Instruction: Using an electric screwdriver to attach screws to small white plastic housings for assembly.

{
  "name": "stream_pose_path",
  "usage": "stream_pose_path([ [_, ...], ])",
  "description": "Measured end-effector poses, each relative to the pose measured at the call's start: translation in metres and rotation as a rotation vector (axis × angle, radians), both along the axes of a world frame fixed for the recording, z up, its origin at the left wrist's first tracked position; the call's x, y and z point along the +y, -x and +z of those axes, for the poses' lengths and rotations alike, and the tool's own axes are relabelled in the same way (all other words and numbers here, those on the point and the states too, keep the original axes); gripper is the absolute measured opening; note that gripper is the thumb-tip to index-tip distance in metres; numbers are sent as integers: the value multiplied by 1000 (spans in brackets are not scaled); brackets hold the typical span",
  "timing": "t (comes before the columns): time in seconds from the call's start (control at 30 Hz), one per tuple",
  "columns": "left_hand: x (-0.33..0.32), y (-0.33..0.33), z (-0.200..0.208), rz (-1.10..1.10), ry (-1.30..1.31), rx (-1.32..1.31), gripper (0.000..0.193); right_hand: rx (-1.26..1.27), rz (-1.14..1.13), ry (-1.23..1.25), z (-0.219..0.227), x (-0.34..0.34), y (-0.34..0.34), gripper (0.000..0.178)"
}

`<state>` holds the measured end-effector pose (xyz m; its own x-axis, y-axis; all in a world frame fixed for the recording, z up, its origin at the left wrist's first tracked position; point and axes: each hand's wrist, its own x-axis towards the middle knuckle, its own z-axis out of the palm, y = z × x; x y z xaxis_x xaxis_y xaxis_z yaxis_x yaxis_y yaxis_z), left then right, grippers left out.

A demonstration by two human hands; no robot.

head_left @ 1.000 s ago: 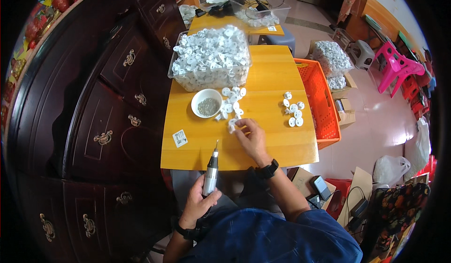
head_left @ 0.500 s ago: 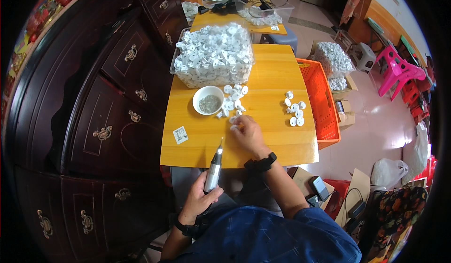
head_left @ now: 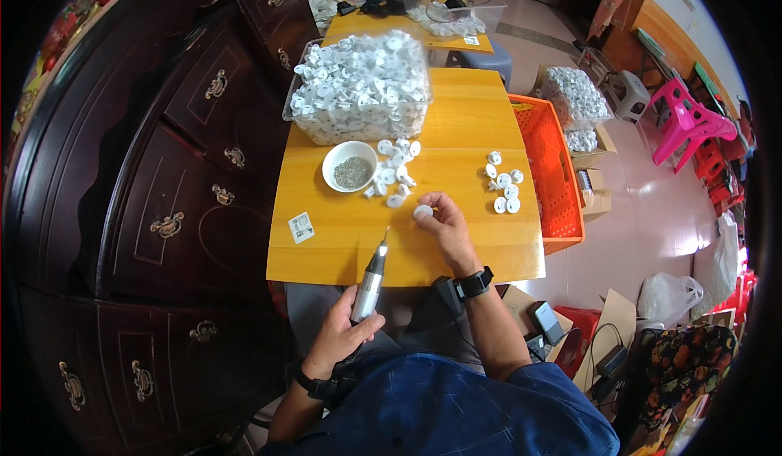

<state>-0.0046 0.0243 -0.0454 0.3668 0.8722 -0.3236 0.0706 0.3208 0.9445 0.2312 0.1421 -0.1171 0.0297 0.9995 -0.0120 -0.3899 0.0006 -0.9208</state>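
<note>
My left hand (head_left: pixel 344 331) is wrapped round a silver and black electric screwdriver (head_left: pixel 371 285), its thin bit pointing up and away over the table's near edge. Between the thumb and fingers of my right hand (head_left: pixel 446 226) is a small white round plastic part (head_left: pixel 423 211), held just above the tabletop. Beyond it lies a loose pile of similar white plastic parts (head_left: pixel 396 163). Left of that pile stands a white bowl (head_left: pixel 327 171) holding many tiny metal pieces, seemingly screws. A second small group of white parts (head_left: pixel 506 187) lies at the table's right side.
A clear plastic bin (head_left: pixel 358 126) heaped with white parts stands at the back of the yellow table (head_left: pixel 476 252). An orange crate (head_left: pixel 562 212) adjoins the table's right edge. Dark wooden drawers (head_left: pixel 130 252) rise at the left. A printed label (head_left: pixel 300 227) sits at the table's left.
My right hand has drawn back from the loose pile, moving right and slightly nearer, with a white plastic part now showing in its fingers. The left hand still holds the screwdriver. The view has shifted slightly.
</note>
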Motion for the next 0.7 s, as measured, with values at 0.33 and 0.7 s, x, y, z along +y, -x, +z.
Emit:
stream_pose_path([
  [0.33,5,-9,0,-30,19,33,50,100,10,61,-14,-8,-6,11],
  [0.7,18,-27,-6,-80,68,81,48,100,71,135,-17,-11,-4,9],
])
